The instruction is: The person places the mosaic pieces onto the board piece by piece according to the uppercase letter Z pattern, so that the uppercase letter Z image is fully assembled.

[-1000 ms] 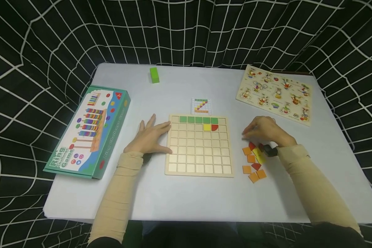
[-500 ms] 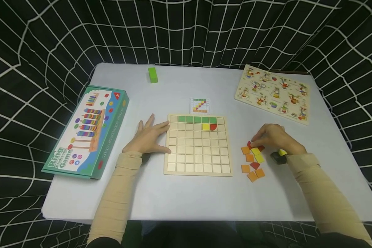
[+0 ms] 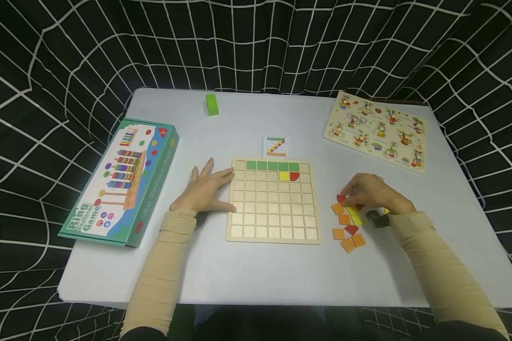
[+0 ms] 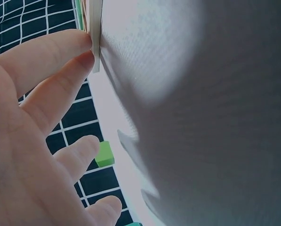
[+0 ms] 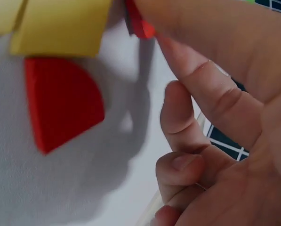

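My left hand (image 3: 203, 192) rests with spread fingers beside the wooden grid board (image 3: 231, 227); its thumb and fingertips touch the board's left edge. In the left wrist view, fingertips (image 4: 86, 40) meet the board's side (image 4: 97, 35). At the loose tiles my right hand (image 3: 373, 192) pinches a red quarter-circle tile (image 3: 340, 199) between thumb and index finger. The right wrist view shows that red tile (image 5: 140, 21) partly hidden by the thumb. Close by lie yellow tiles (image 5: 60, 28) and another red quarter-circle tile (image 5: 65, 101).
Several orange tiles (image 3: 338, 234) lie right of the board. A pattern card (image 3: 276, 147) sits behind it. A ring game box (image 3: 117, 184) stands left, a picture puzzle board (image 3: 377, 130) back right, a green block (image 3: 212, 104) at the back.
My right hand has moved rightward over the loose tiles and taken a red quarter-circle tile, which has shifted slightly left. The left hand has stayed at the board's edge.
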Action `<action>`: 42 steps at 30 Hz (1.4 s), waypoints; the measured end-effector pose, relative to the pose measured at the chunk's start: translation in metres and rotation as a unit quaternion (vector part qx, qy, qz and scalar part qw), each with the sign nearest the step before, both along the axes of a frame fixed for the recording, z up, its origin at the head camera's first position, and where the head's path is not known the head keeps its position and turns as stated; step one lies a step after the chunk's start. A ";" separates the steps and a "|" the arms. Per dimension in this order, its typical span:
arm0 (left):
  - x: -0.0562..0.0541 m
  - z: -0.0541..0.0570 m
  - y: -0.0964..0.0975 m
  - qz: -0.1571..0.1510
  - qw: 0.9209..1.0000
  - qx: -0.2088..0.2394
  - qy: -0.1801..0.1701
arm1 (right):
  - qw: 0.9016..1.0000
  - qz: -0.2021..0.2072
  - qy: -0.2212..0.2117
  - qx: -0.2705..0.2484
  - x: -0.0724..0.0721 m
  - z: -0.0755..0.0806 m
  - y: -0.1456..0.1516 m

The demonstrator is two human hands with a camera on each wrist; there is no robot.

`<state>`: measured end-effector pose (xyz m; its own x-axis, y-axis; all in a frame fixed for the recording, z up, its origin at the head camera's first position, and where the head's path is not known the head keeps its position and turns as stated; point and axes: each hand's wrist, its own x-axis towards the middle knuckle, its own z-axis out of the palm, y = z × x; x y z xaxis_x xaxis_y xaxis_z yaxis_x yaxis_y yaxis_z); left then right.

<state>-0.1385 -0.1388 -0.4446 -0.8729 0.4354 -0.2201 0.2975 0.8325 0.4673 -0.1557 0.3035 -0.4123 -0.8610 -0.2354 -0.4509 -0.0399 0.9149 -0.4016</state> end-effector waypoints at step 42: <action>-0.002 -0.002 -0.001 0.004 1.000 -0.002 -0.007 | 0.983 0.174 0.055 0.031 -0.053 0.031 -0.098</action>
